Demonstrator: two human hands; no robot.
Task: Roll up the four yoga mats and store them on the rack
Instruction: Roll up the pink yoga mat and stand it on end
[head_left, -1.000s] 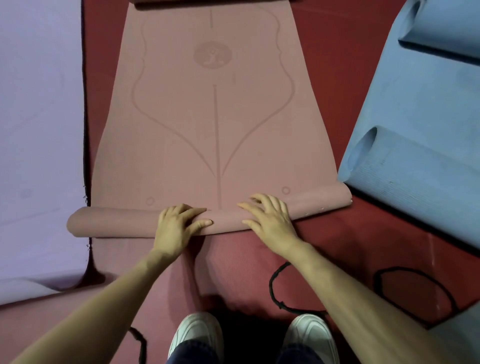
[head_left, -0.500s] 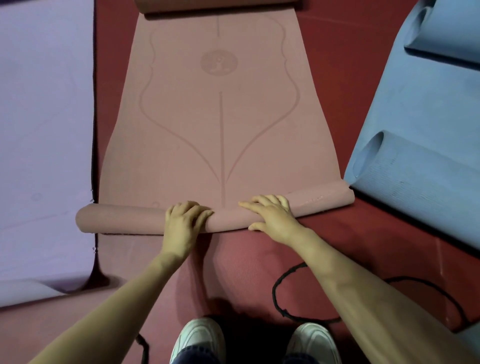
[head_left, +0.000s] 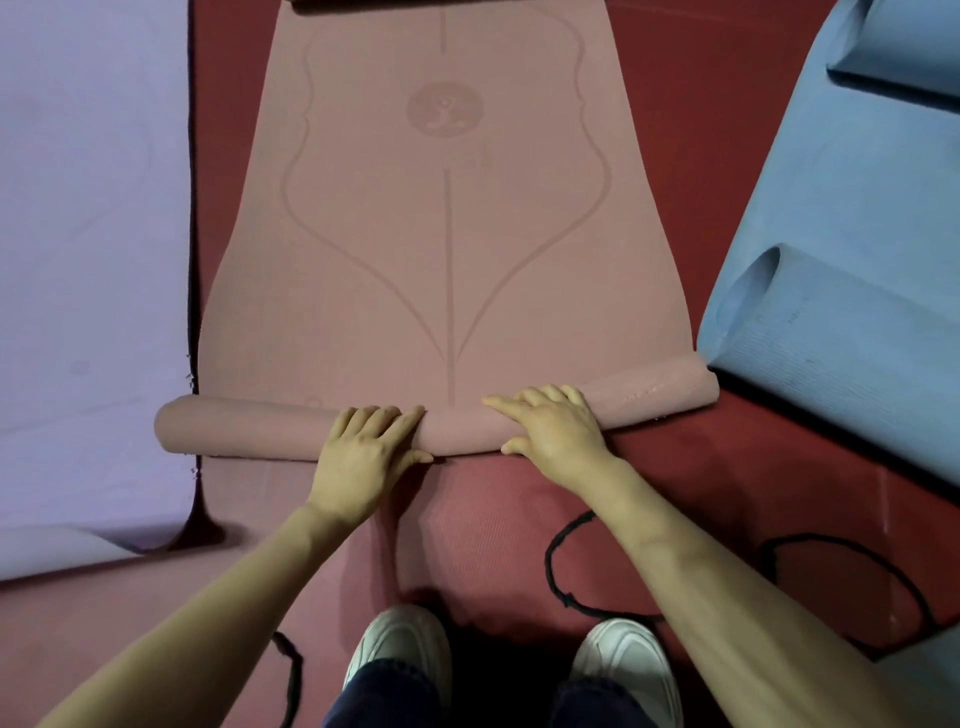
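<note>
A pink yoga mat (head_left: 447, 249) with a printed line pattern lies lengthwise ahead of me on the red floor. Its near end is rolled into a tube (head_left: 244, 428) that runs across the view. My left hand (head_left: 366, 454) lies on top of the roll left of centre, fingers bent over it. My right hand (head_left: 553, 426) rests on the roll right of centre with fingers fairly straight and thumb at the near side. The mat's far end is curled up at the top edge of the view.
A lilac mat (head_left: 88, 260) lies flat on the left. A blue mat (head_left: 852, 249) on the right has its near end curled. Black straps (head_left: 558, 566) lie looped on the red floor (head_left: 727, 130) near my white shoes (head_left: 400, 649).
The roll has moved a little further up the mat under both hands. My left hand's fingers have shifted over the top of the roll.
</note>
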